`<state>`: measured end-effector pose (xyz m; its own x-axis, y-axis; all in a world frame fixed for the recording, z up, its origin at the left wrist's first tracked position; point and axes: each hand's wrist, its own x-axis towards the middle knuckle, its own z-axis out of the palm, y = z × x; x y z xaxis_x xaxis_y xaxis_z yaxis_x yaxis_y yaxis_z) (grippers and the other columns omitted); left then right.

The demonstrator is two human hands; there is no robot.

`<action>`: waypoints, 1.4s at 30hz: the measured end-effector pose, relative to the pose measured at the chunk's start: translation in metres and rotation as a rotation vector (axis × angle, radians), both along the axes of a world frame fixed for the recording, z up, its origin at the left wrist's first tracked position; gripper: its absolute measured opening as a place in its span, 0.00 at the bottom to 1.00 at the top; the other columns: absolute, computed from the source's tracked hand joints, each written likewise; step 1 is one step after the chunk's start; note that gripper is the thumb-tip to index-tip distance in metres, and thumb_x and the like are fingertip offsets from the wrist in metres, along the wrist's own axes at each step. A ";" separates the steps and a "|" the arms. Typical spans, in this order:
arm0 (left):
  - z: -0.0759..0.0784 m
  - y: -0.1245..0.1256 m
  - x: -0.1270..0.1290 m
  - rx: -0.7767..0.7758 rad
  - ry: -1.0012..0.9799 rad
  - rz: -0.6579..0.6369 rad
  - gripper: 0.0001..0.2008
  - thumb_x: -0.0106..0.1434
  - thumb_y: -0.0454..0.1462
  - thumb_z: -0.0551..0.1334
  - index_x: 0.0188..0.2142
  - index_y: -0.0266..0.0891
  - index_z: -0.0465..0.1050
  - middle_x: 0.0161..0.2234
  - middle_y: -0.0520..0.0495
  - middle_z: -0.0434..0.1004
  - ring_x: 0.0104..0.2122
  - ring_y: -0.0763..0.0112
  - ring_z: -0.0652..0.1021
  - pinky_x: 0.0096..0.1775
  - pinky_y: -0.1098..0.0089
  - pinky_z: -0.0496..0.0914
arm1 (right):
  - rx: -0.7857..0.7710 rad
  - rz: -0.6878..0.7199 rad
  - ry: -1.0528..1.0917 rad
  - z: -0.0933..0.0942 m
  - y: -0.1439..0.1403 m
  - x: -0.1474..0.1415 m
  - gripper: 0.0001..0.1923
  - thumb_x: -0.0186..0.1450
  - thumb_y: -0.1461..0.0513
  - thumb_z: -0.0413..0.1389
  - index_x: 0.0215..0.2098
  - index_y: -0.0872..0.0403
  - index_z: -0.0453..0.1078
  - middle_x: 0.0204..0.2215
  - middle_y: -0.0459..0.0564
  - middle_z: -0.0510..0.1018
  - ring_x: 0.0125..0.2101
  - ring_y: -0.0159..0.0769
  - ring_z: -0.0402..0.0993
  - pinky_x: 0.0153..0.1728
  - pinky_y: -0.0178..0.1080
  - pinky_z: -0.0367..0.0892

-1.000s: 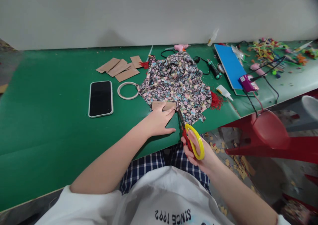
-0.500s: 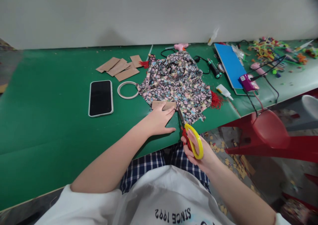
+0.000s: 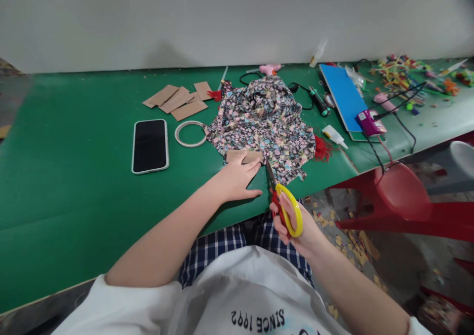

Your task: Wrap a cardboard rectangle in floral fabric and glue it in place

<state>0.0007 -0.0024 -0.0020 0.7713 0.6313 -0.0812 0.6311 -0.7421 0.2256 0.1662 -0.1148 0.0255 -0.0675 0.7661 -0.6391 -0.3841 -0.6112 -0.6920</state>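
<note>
Head view: left hand [image 3: 234,179] at centre frame, flat on the green table [image 3: 74,187], fingertips pressing a small cardboard piece [image 3: 244,156] onto the near edge of the floral fabric [image 3: 264,120]. Palm down, fingers spread, nothing clasped. Right hand [image 3: 296,226] just right of it at the table's front edge, fingers closed through the yellow loop of the scissors [image 3: 283,202]; blades point up-frame to the fabric edge just beside the cardboard. Blades look nearly shut, though too small to be sure. Fabric sits centre, slightly upper. Left of it: white tape ring [image 3: 190,134], then phone [image 3: 150,146] face up. Cardboard stack [image 3: 179,100] upper left of the fabric. Blue board [image 3: 342,98], glue bottle [image 3: 334,136] and purple gadget [image 3: 370,124] on the right.
</note>
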 end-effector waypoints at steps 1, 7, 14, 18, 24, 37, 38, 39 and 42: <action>0.000 0.000 0.000 0.001 -0.001 -0.002 0.42 0.59 0.57 0.50 0.62 0.26 0.52 0.62 0.40 0.54 0.62 0.42 0.48 0.60 0.57 0.46 | 0.002 0.002 -0.001 0.000 0.000 0.000 0.13 0.60 0.51 0.54 0.35 0.50 0.60 0.24 0.37 0.62 0.10 0.19 0.57 0.04 0.26 0.57; 0.000 0.000 0.000 -0.004 0.006 0.004 0.42 0.59 0.58 0.50 0.62 0.27 0.51 0.62 0.41 0.53 0.62 0.42 0.47 0.60 0.57 0.47 | 0.010 0.011 -0.015 -0.001 0.000 -0.001 0.14 0.60 0.50 0.54 0.31 0.51 0.58 0.23 0.36 0.62 0.08 0.18 0.56 0.03 0.26 0.55; 0.001 0.000 0.000 -0.002 0.005 0.001 0.43 0.59 0.57 0.51 0.62 0.26 0.51 0.62 0.41 0.53 0.62 0.41 0.48 0.60 0.58 0.46 | 0.011 -0.009 0.007 -0.001 0.000 -0.002 0.14 0.59 0.51 0.55 0.32 0.50 0.58 0.23 0.36 0.62 0.09 0.18 0.56 0.04 0.26 0.55; 0.000 0.000 0.000 0.012 0.000 -0.002 0.43 0.59 0.58 0.50 0.61 0.26 0.52 0.62 0.40 0.54 0.61 0.40 0.49 0.60 0.57 0.46 | -0.030 -0.017 0.068 0.003 -0.001 -0.002 0.15 0.58 0.51 0.57 0.32 0.50 0.59 0.23 0.36 0.63 0.10 0.18 0.54 0.04 0.23 0.50; -0.001 0.000 0.000 0.028 0.007 -0.004 0.41 0.59 0.58 0.49 0.61 0.30 0.54 0.62 0.42 0.53 0.61 0.42 0.51 0.60 0.56 0.47 | -0.081 -0.035 0.068 0.003 -0.001 -0.003 0.20 0.57 0.46 0.55 0.41 0.48 0.62 0.23 0.37 0.63 0.11 0.17 0.52 0.05 0.22 0.46; -0.002 0.001 0.001 0.034 -0.007 -0.009 0.41 0.59 0.58 0.50 0.61 0.29 0.55 0.62 0.40 0.54 0.61 0.40 0.52 0.60 0.55 0.47 | -0.105 -0.015 0.080 0.008 -0.002 -0.004 0.20 0.59 0.45 0.52 0.44 0.45 0.62 0.25 0.39 0.62 0.16 0.20 0.54 0.07 0.22 0.49; -0.001 0.001 0.001 0.035 -0.006 -0.011 0.41 0.59 0.58 0.50 0.61 0.29 0.55 0.62 0.40 0.54 0.61 0.40 0.52 0.60 0.56 0.46 | -0.107 -0.012 0.079 0.008 -0.003 -0.003 0.20 0.59 0.45 0.52 0.44 0.45 0.62 0.25 0.39 0.62 0.16 0.20 0.54 0.06 0.22 0.49; -0.001 0.001 0.001 0.037 -0.005 -0.012 0.41 0.59 0.58 0.50 0.61 0.29 0.55 0.62 0.40 0.54 0.61 0.41 0.52 0.60 0.56 0.46 | -0.109 -0.007 0.078 0.007 -0.003 -0.003 0.20 0.59 0.45 0.52 0.45 0.45 0.62 0.25 0.39 0.61 0.16 0.20 0.54 0.06 0.22 0.49; -0.001 0.001 0.000 0.038 -0.009 -0.013 0.41 0.59 0.58 0.50 0.60 0.29 0.55 0.62 0.40 0.54 0.61 0.41 0.52 0.60 0.56 0.46 | -0.115 0.013 0.073 0.003 -0.004 -0.001 0.21 0.59 0.44 0.51 0.46 0.44 0.62 0.26 0.39 0.62 0.15 0.20 0.54 0.06 0.22 0.50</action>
